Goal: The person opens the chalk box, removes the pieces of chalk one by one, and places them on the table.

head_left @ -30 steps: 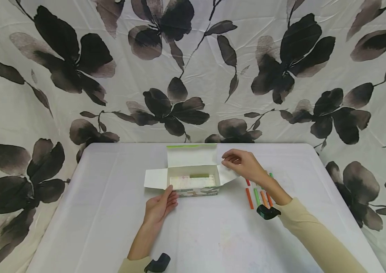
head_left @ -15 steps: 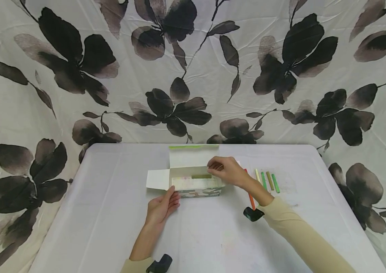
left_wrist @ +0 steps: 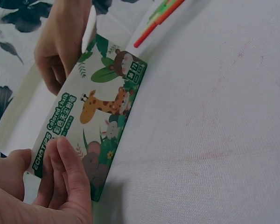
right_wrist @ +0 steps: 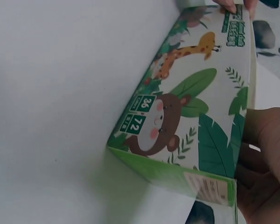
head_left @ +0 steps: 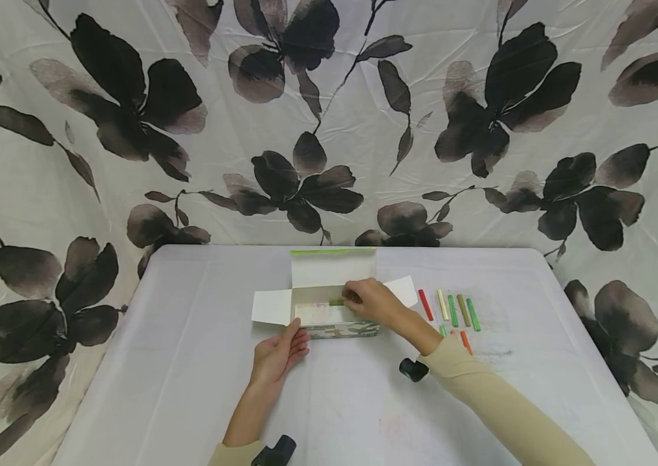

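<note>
An opened colored chalk box (head_left: 340, 331), white and green with cartoon animals, stands on the table. My left hand (head_left: 275, 356) holds its front left corner, thumb over the rim and fingers along the printed front, as the left wrist view shows. Inside the box lies an olive chalk stick (head_left: 335, 301). My right hand (head_left: 376, 303) reaches in over the box's right side, fingers bent down at that stick's right end. Its fingertips are hidden, so a grip on the chalk cannot be confirmed. In the right wrist view, the right hand (right_wrist: 266, 163) is behind the box wall.
Right of the box, several chalk sticks lie in rows, among them a red stick (head_left: 425, 305), a pale yellow stick (head_left: 442, 305) and an orange stick (head_left: 466, 342). The box's left flap (head_left: 272, 307) and back lid (head_left: 333, 268) stand open. A floral cloth (head_left: 329, 129) hangs behind the table.
My right hand has moved left and down, from above the right flap into the box beside the olive chalk stick. The chalk row came into view behind it. My left hand stays on the box.
</note>
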`<state>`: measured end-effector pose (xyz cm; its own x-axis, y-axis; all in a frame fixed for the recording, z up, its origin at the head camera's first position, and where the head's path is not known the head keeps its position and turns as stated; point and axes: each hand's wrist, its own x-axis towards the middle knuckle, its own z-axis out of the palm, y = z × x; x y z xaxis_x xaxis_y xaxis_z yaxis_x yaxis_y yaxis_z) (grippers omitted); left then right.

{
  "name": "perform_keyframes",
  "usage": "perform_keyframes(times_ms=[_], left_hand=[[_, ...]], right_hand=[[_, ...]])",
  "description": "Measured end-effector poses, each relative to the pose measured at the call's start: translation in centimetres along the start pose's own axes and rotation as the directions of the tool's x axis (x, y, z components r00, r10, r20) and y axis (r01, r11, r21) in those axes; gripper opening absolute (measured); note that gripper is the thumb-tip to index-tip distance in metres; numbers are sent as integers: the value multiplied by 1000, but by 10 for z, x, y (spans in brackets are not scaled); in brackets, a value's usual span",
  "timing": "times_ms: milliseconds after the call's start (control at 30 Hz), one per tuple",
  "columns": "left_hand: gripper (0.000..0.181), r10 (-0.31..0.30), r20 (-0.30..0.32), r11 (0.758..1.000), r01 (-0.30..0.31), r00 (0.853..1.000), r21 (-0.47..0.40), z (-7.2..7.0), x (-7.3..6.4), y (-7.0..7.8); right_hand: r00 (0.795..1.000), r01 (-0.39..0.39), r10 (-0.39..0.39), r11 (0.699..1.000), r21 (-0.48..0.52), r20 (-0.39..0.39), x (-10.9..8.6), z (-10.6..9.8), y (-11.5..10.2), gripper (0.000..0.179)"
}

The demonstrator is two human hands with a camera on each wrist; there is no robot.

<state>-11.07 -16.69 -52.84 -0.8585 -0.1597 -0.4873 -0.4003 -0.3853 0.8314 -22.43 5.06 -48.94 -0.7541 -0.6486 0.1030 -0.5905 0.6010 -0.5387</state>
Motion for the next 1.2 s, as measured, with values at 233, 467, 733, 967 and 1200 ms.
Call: perform_keyframes(times_ms=[233,467,733,967,1200], left_hand=[[52,1,13,1000,-2,1000,6,-1,-1,0],[52,5,13,1000,-5,1000,7,0,-1,0],[51,1,9,1000,-1,1000,5,1,-2,1],[51,5,5,1000,-5,1000,19,2,-1,0],[50,1,-3,1000,-1,1000,23,2,-1,1]], right_hand=[[998,-55,57,996,-74,32,0,7,-5,8],[991,-93,106,985,-148,79,1,6,-12,4],[980,-124,148,976,-179,130,4,3,-20,4],[984,-46,80,978,-205,161,8,4,-17,8],[989,102,-56,925,-365,135,9,6,-14,6]])
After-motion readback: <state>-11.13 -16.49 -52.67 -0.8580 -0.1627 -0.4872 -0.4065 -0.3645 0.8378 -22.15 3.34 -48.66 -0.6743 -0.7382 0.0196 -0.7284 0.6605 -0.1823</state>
